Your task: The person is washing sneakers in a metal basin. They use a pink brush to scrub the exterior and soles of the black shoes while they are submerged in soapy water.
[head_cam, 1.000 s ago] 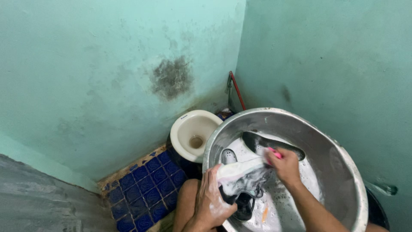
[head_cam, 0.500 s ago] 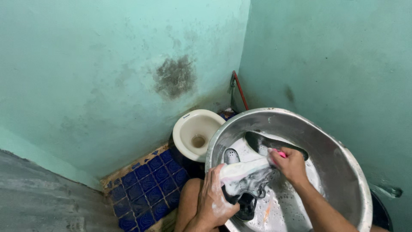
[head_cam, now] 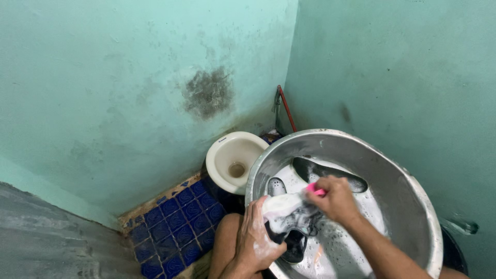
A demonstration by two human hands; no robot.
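Suds are coating my left hand point(head_cam: 256, 240), which is clamping a soapy black-and-white sneaker point(head_cam: 289, 219) from below, fingers wrapped round its near side so the sole edge is facing up and staying steady. Just beyond those fingers, my right hand point(head_cam: 336, 199) is closing tight around a pink-handled brush point(head_cam: 316, 190); only the pink tip is poking out past the knuckles, and I cannot tell where the bristles are meeting the shoe. I am keeping the sneaker over the steel basin point(head_cam: 413, 196), I judge so the foam is dripping back into the soapy water point(head_cam: 341, 243) rather than onto my knee. Past my right fingertips, a dark insole point(head_cam: 325, 173) is lying flat in the water, and a smaller pale piece point(head_cam: 275, 186) is sitting beside it. Farther off, a cream squat toilet point(head_cam: 232, 160) is sitting on blue floor tiles point(head_cam: 175, 227), against stained green walls point(head_cam: 206, 93).
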